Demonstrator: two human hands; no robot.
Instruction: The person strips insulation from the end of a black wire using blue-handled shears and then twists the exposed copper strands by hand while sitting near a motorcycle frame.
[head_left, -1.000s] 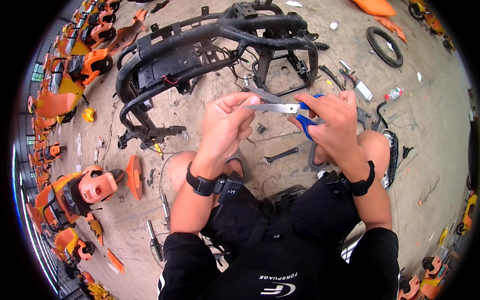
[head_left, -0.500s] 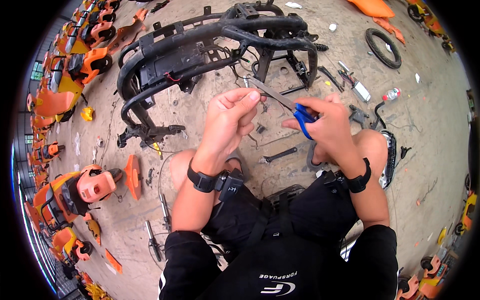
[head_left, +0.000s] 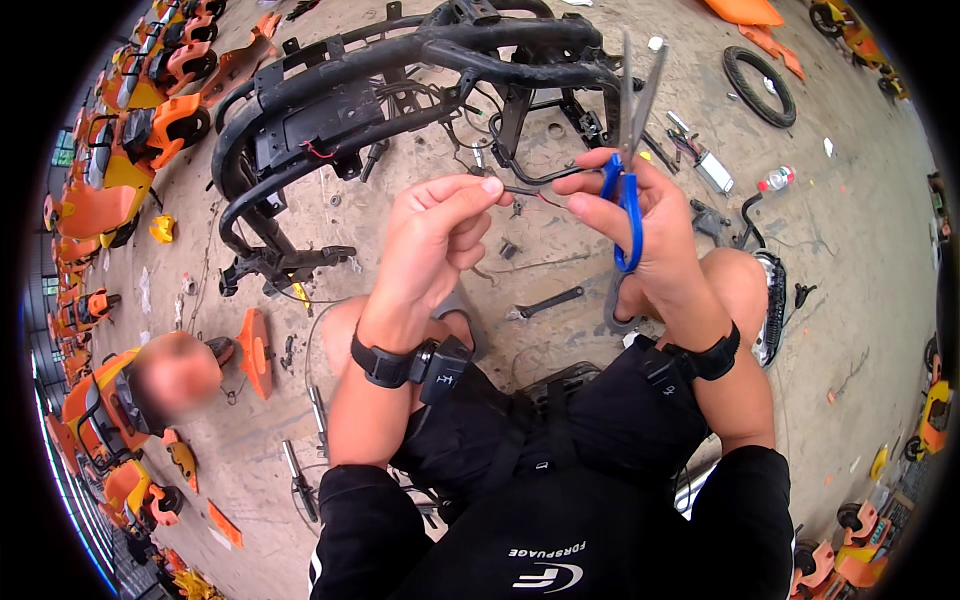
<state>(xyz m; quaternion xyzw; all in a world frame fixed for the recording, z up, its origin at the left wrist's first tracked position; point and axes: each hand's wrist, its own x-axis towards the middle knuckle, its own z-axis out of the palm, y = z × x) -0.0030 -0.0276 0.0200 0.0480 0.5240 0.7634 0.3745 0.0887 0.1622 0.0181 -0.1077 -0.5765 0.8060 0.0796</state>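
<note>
Between thumb and index finger, my left hand (head_left: 435, 230) pinches a thin black cable (head_left: 522, 191). The cable's free end points right, splitting into fine wires, one of them reddish. My right hand (head_left: 662, 235) holds scissors with blue handles (head_left: 631, 225), their metal blades slightly parted and pointing away from me. The cable end lies close to my right thumb and fingertips; whether they touch it I cannot tell. Beyond both hands stands a black tubular vehicle frame (head_left: 480, 45) with loose wiring hanging from it.
An adjustable wrench (head_left: 548, 302) lies on the concrete floor between my feet. To the right are a black tyre (head_left: 776, 117), a plastic bottle (head_left: 777, 180) and a silver box with wires (head_left: 714, 172). Orange-yellow scooters (head_left: 105, 205) line the left side, with loose orange panels (head_left: 255, 350) nearer.
The scissors have come off the cable and swung from pointing left to pointing away from me. My left hand has shifted slightly left, still pinching the cable, whose wire end now shows.
</note>
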